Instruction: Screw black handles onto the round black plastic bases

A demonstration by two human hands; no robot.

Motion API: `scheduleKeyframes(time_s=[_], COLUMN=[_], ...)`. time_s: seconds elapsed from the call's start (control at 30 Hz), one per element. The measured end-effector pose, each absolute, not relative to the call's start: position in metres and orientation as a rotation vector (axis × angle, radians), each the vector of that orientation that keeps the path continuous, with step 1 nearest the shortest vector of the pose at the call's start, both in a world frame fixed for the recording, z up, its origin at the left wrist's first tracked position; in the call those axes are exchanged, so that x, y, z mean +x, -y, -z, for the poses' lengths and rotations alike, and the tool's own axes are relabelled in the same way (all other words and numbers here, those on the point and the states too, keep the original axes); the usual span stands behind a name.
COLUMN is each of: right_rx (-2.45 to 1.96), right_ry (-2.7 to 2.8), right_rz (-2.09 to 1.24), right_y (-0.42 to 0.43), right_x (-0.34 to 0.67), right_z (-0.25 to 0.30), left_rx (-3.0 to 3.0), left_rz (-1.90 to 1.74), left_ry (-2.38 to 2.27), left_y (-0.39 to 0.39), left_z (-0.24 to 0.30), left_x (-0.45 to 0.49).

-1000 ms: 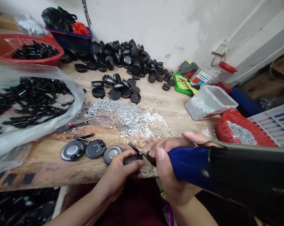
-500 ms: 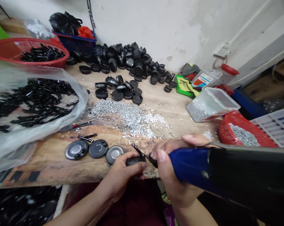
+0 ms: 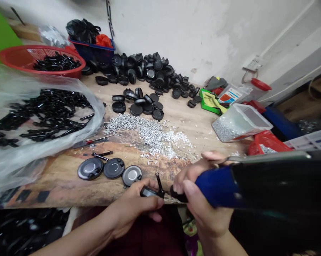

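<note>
At the bench's front edge my left hand [image 3: 141, 201] is closed on a round black plastic part [image 3: 149, 192], held on its side. A small black arm [image 3: 159, 182] stands up from that part, a ring at its top end. My right hand [image 3: 203, 193] wraps the front of a blue and black power screwdriver [image 3: 216, 186], which points left. Its tip meets the part or lies just beside it; the exact contact is too small to tell. Left of my hands three black discs [image 3: 114, 168] lie in a row, with two loose black arms [image 3: 102, 155] behind them.
Small silver pins and white sleeves [image 3: 150, 135] lie heaped mid-bench. Black round parts [image 3: 150, 71] are piled against the wall. A plastic bag [image 3: 93, 121] of black arms and a red basket [image 3: 80, 71] stand left. A clear tub [image 3: 240, 122] and a red basket [image 3: 269, 138] stand right.
The view has shifted slightly, so the bench items appear farther right. The round part in my left hand has tilted, and its arm stands more upright. Both hands keep their hold.
</note>
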State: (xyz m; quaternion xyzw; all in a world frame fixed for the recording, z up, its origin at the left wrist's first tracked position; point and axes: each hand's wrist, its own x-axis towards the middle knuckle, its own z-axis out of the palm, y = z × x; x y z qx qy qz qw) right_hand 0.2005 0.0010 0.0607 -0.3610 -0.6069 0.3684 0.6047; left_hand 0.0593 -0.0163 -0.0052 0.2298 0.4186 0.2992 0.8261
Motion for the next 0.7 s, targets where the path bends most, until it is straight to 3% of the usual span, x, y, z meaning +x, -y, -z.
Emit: scheduleKeyframes(time_s=[0.13,0.5,0.7], right_rx=[-0.684,-0.859,-1.131], right_ry=[1.327,1.143,1.138], right_rz=[-0.985,-0.730,-0.582], right_y=[-0.010,-0.034,-0.022], right_x=[0.209,0.214,0.245], right_z=[-0.071,-0.075,-0.048], left_rx=[0.515,0.516,0.761], left_rz=[-0.617,-0.717,-0.823], left_ry=[-0.868,-0.880,-1.004], left_y=[0.015,0.012,0.018], left_z=[-0.003,-0.005,-0.009], left_x=[0.058,0.062,0.042])
